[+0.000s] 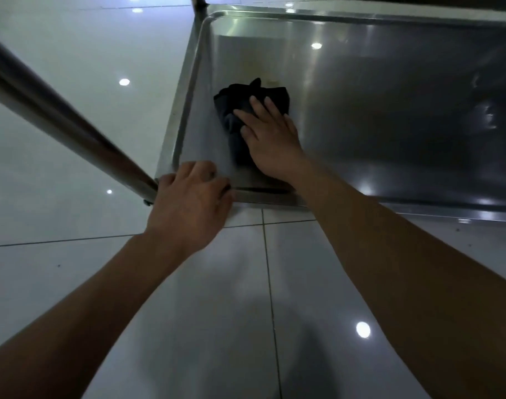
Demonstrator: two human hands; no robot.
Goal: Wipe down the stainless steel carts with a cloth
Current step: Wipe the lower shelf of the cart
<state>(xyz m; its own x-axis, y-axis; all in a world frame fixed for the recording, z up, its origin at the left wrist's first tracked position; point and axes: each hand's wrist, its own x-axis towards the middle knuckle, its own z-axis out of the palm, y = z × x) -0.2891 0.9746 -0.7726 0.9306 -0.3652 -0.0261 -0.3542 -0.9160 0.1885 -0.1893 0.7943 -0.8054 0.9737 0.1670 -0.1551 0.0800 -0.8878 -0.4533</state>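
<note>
Dim, bluish light; ceiling lamps glare as white spots on the glossy white tiled floor (pixel 73 269) and the stainless steel cart shelf (pixel 389 110). Soft blur; wide-angle bending at edges.

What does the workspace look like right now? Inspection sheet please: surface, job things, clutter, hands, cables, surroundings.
Surface: steel cart shelf, shiny, raised rim, ceiling lights reflected in it.
Job's things: black cloth bunched on the shelf near its left front corner.
Clutter: nothing seen.
Hands: right hand lies on the cloth, fingers straight, pressing it down; left hand has its fingers curled over the shelf's front corner rim, beside the cart post.
Cables: nothing seen.
Surroundings: glossy white tile floor all around, dark grout lines, light spots reflected.
</note>
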